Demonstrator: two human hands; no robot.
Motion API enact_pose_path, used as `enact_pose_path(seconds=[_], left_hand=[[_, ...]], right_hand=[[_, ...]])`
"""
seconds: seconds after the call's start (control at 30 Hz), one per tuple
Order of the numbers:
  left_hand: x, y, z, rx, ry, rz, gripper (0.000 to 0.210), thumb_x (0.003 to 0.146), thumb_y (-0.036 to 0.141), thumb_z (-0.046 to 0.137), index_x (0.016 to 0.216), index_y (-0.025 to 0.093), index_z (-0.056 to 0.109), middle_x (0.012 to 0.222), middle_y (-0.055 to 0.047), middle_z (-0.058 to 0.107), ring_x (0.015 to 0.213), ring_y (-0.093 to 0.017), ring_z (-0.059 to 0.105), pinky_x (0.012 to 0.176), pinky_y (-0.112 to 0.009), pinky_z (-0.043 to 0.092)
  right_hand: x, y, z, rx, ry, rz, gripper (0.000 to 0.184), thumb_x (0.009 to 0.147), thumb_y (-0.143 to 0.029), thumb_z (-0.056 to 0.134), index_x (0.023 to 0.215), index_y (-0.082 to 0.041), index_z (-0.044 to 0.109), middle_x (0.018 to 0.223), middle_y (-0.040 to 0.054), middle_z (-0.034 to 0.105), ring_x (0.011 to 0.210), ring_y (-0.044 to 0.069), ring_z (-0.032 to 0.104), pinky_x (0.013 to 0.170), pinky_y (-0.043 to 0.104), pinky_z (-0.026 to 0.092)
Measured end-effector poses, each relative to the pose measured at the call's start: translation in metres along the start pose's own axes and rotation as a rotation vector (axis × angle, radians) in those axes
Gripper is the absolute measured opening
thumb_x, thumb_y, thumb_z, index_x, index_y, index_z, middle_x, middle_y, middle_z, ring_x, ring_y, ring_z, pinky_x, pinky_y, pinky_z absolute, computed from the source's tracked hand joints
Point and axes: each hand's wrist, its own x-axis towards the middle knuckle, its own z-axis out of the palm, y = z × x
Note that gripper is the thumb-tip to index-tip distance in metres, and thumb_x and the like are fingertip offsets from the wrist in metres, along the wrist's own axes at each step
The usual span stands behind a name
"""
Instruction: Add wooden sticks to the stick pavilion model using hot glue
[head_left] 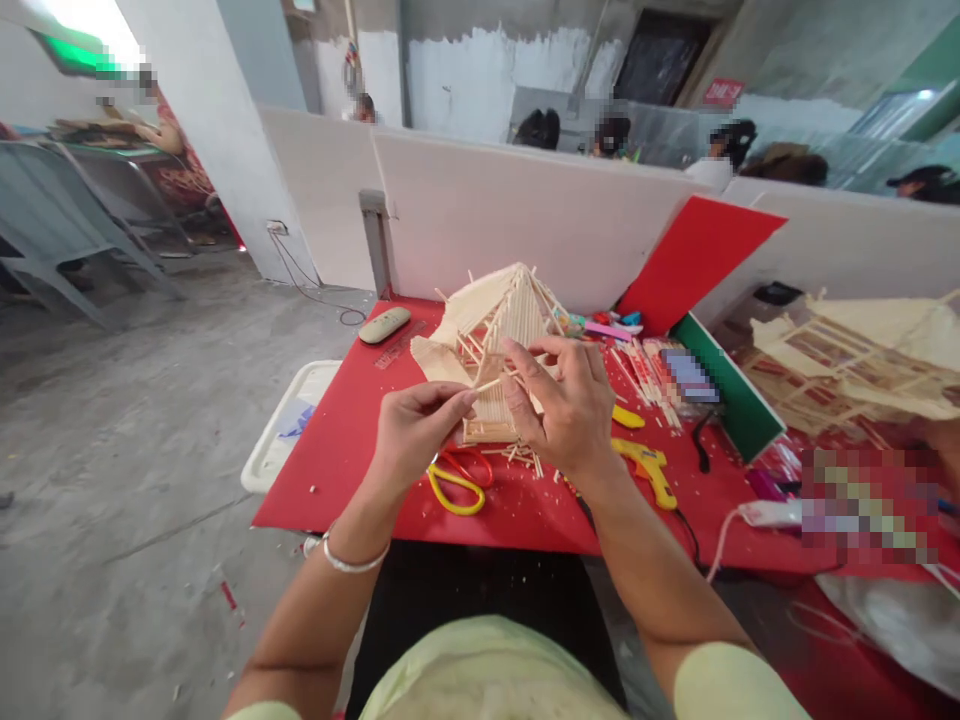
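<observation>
Between my two hands is a short, thin wooden stick (489,386), held in front of a model house (517,310) built of pale sticks. My left hand (424,425) pinches the stick's left end between thumb and fingers. My right hand (562,400) is at the other end, thumb and forefinger a little apart; whether they touch the stick I cannot tell. Part of the model is hidden behind my hands. Scissors (457,492) with yellow and red handles lie below my left hand. Cut stick pieces (525,455) are scattered under my right hand.
Right of my right hand lie a yellow glue gun (649,470), bundled sticks (649,375) and a phone (690,376). A glasses case (385,325) rests at the table's back left. A green board (731,390) stands at right, before another stick model (862,355). White partitions (525,210) border the back.
</observation>
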Motion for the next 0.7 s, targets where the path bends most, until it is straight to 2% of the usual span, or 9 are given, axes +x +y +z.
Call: enact_pose_path(seconds=[0.07,0.13,0.23,0.33,0.4,0.5,0.6,0.7], left_hand=[[-0.022,-0.005,-0.003,0.083,-0.001,0.029,0.018,0.073,0.032,0.080,0.080,0.016,0.078,0.058,-0.002,0.065,0.043,-0.008,0.052,0.040,-0.020,0.039],[-0.039,-0.019,0.000,0.062,0.034,-0.004,0.018,0.074,0.032,0.079,0.083,0.016,0.078,0.060,-0.002,0.066,0.044,-0.008,0.052,0.041,-0.020,0.040],[-0.060,-0.054,0.013,-0.158,0.066,-0.185,0.020,0.071,0.032,0.081,0.083,0.017,0.076,0.063,-0.002,0.066,0.045,-0.007,0.052,0.040,-0.018,0.037],[-0.076,-0.087,0.026,-0.344,0.055,-0.355,0.022,0.067,0.031,0.084,0.080,0.017,0.074,0.064,0.000,0.064,0.051,-0.007,0.053,0.041,-0.016,0.036],[-0.082,-0.099,0.031,-0.376,0.084,-0.350,0.021,0.067,0.032,0.084,0.077,0.017,0.072,0.078,-0.002,0.068,0.059,-0.007,0.057,0.049,-0.017,0.044],[-0.085,-0.105,0.030,-0.339,0.082,-0.319,0.023,0.071,0.036,0.081,0.079,0.018,0.070,0.094,-0.005,0.072,0.070,-0.010,0.064,0.064,-0.023,0.053],[-0.087,-0.106,0.024,-0.251,0.048,-0.329,0.029,0.075,0.044,0.077,0.087,0.017,0.070,0.078,-0.004,0.070,0.066,-0.013,0.065,0.062,-0.025,0.054],[-0.091,-0.111,0.012,-0.170,0.094,-0.309,0.036,0.076,0.046,0.075,0.095,0.016,0.073,0.070,-0.003,0.067,0.062,-0.013,0.064,0.057,-0.024,0.054]], right_hand=[[-0.028,-0.002,-0.002,0.112,-0.061,0.028,0.034,0.093,-0.034,0.053,0.126,-0.030,0.064,0.105,0.0063,0.065,0.100,0.023,0.055,0.090,0.038,0.045],[-0.060,-0.008,0.003,0.231,-0.112,0.103,0.025,0.094,-0.032,0.053,0.113,-0.028,0.069,0.093,0.0039,0.069,0.091,0.020,0.059,0.086,0.035,0.047],[-0.105,-0.021,0.018,0.384,-0.105,0.283,0.019,0.095,-0.030,0.054,0.102,-0.025,0.070,0.090,0.0023,0.073,0.085,0.016,0.063,0.082,0.031,0.049],[-0.138,-0.032,0.030,0.488,-0.115,0.403,0.019,0.095,-0.029,0.053,0.100,-0.024,0.070,0.087,0.0015,0.073,0.079,0.014,0.065,0.077,0.028,0.050],[-0.151,-0.029,0.030,0.509,-0.177,0.432,0.022,0.096,-0.031,0.050,0.101,-0.025,0.070,0.087,0.0015,0.073,0.079,0.015,0.066,0.077,0.028,0.050],[-0.162,-0.013,0.023,0.435,-0.246,0.467,0.026,0.097,-0.035,0.048,0.104,-0.025,0.070,0.095,0.0034,0.073,0.091,0.018,0.066,0.086,0.031,0.049],[-0.164,0.001,0.019,0.334,-0.289,0.501,0.027,0.095,-0.038,0.050,0.109,-0.024,0.069,0.103,0.0053,0.071,0.097,0.020,0.064,0.089,0.033,0.048],[-0.160,-0.004,0.031,0.303,-0.406,0.428,0.029,0.096,-0.036,0.048,0.115,-0.024,0.066,0.107,0.0061,0.069,0.098,0.019,0.062,0.088,0.032,0.047]])
